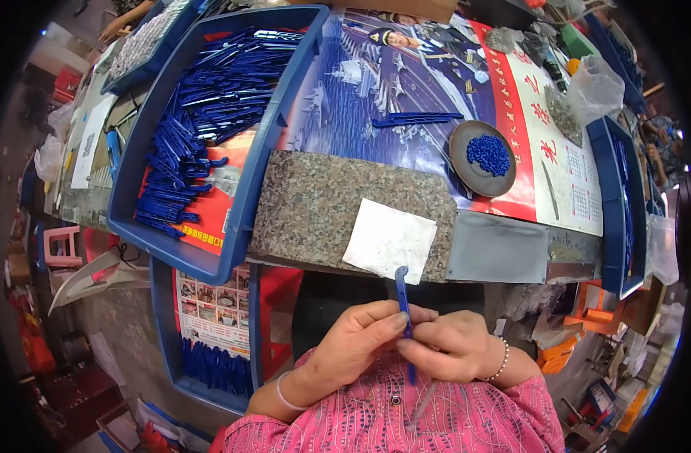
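Note:
Close to my body, just off the table's front edge, both my hands hold one slim blue plastic piece with a rounded, hooked top end. My left hand pinches it around the middle between thumb and fingers. My right hand closes on its lower part, and the tail end sticks out below the fingers. The hooked top rises in front of a white paper square lying on a speckled granite slab. Beyond the slab, a round brown dish holds small blue beads.
A large blue tray at the left holds many blue pieces. Below it another blue tray holds more. Slim blue pieces lie on the poster-covered table. A narrow blue tray stands at the right edge.

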`<state>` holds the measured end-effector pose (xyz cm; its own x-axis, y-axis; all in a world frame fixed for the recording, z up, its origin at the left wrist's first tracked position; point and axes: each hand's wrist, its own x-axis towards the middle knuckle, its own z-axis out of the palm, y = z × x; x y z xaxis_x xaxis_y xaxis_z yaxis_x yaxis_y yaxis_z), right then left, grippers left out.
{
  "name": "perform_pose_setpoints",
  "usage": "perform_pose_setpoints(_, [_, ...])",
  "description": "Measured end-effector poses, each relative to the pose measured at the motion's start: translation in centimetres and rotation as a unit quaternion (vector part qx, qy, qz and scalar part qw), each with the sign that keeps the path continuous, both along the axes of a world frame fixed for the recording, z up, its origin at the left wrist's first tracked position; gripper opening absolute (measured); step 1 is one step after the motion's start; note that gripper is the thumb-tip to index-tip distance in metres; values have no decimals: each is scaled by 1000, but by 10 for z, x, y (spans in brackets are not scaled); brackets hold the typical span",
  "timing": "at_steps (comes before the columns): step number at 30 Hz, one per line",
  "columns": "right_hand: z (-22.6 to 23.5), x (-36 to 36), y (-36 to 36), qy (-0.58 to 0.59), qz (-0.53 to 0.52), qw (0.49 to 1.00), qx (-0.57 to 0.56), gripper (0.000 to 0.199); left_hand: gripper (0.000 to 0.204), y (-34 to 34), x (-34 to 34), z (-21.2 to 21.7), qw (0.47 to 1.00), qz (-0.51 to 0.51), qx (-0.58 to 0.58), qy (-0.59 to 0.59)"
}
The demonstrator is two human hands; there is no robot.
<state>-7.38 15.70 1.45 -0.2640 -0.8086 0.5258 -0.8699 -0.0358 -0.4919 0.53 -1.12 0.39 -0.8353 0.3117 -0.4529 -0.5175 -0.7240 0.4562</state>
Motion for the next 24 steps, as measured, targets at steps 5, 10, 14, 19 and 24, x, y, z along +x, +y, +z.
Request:
perform_pose_setpoints(5, [10,-7,4,-77,48,992,87,29,27,-7,-5,-8,994,65,-73,50])
perform_pose_setpoints(10, [14,-16,-7,-184,-182,963,79,25,24,-9,-6,-16,969,52,-231,63])
perform_pose_setpoints(14, [8,-23,-20,-254,-214,933,139,24,22,-4,-6,-27,975,66,-211,27])
perform_pose_setpoints(19, [12,-28,-26,-221,-191,943,161,27,20,-2,-10,-28,972,65,-228,0])
perform_pose_setpoints(24, [16,-30,-33,-164,-169,941,244,35,20,-4,-8,-27,967,69,-244,0])
